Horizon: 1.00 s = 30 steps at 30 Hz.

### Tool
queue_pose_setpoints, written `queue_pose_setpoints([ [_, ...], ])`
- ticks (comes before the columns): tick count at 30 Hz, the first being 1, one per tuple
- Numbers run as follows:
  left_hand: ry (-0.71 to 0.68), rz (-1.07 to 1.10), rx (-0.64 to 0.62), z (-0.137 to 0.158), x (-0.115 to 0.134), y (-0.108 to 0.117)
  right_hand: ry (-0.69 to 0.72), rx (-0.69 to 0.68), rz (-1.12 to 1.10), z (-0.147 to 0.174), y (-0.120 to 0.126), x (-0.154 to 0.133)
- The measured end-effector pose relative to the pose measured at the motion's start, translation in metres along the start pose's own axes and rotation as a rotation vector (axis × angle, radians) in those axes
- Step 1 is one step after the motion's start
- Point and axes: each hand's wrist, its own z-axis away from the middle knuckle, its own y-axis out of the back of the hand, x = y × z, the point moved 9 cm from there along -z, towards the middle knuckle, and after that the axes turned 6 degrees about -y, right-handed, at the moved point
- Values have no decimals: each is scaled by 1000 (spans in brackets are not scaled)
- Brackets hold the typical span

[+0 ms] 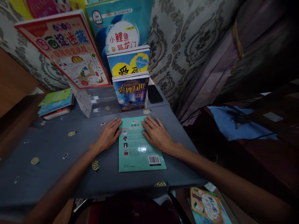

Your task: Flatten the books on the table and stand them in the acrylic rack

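A thin teal book [137, 161] lies flat on the cloth-covered table, its printed cover with small portraits and a barcode facing up. Along the book's left edge rests my left hand [108, 133], fingers stretched out and fingertips at the upper left edge. My right hand [158, 133] lies over the upper right part of the book, its fingers spread across the cover. Neither hand grips anything. Just beyond the book stands a dark blue book [132, 93] in a clear acrylic rack [85, 104].
The rack also holds a red-bordered book [70, 53], a tall teal book [121, 28] and a yellow-and-blue book [128, 63]. A black phone [154, 94] lies to its right. Stacked books [56, 102] sit at left. More books [207, 205] are below the table's front edge.
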Motion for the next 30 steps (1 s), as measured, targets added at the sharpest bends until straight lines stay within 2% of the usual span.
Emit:
queue_pose_setpoints([
  [3,15,66,47,-1,-7,3,84,-28,-54,-10,-4,-14],
  [7,106,144,48,1,-19,6,192,-29,-98,-32,-9,-41],
  [10,149,179,30,2,-22,6,214,16,-86,-51,-9,-57],
  [14,165,199,18,2,-24,6,205,32,-103,-67,-12,-63],
  [19,156,224,44,3,-27,4,251,39,-145,-60,-12,-65],
  [30,85,183,75,3,-25,1,390,-70,-171,-19,-15,-92],
])
